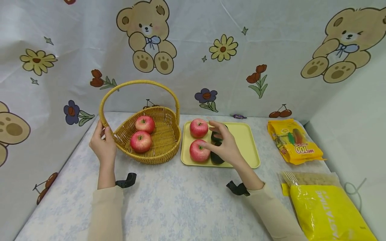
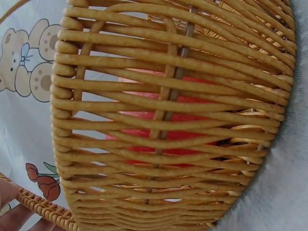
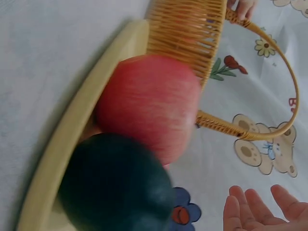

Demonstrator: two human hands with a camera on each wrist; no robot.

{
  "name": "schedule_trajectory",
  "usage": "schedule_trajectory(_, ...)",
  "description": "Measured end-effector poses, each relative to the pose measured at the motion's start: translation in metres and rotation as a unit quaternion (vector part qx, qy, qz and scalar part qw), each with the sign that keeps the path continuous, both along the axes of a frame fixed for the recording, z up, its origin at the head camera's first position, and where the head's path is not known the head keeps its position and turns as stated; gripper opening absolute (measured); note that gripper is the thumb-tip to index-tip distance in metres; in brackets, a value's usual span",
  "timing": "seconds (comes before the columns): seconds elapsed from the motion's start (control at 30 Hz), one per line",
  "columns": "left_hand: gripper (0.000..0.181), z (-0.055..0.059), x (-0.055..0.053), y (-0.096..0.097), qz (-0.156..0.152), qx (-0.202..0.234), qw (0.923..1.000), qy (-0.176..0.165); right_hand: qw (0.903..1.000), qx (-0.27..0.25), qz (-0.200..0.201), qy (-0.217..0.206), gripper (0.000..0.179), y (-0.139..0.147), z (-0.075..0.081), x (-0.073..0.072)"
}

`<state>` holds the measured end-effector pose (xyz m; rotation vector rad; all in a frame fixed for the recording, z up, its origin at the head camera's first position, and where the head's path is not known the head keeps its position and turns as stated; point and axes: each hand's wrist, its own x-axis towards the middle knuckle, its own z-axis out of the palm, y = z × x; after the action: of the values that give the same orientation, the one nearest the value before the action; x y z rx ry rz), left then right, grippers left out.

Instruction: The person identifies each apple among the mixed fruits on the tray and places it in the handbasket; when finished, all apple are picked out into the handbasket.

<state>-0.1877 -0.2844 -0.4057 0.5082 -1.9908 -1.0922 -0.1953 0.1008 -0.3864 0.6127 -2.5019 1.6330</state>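
My left hand [image 1: 104, 144] grips the foot of the arched handle [image 1: 139, 82] on a yellow wicker basket [image 1: 165, 135]. Two red apples [image 1: 141, 141] lie inside the basket, on its left side. To the right, my right hand [image 1: 227, 146] is held over a pale yellow tray [image 1: 248, 142], thumb and fingers spread apart with nothing between them. Two more apples [image 1: 199, 128] lie at the tray's left end. Beside them are dark green rounded fruits [image 3: 115, 185], partly hidden under my right hand in the head view. The right wrist view shows one right against an apple [image 3: 151, 103].
A yellow snack bag [image 1: 297, 142] lies right of the tray, with a larger yellow pasta bag [image 1: 328, 207] nearer the front. A small purple wrapped item [image 1: 238, 116] lies behind the tray. A bear-print cloth [image 1: 193, 50] rises behind the table.
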Motion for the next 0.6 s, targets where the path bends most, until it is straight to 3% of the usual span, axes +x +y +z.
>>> schedule_trajectory(0.6, 0.039, -0.002, -0.001, 0.001, 0.008, 0.004, 0.9998, -0.017, 0.9991, 0.021, 0.009, -0.035, 0.078, 0.006, -0.033, -0.019)
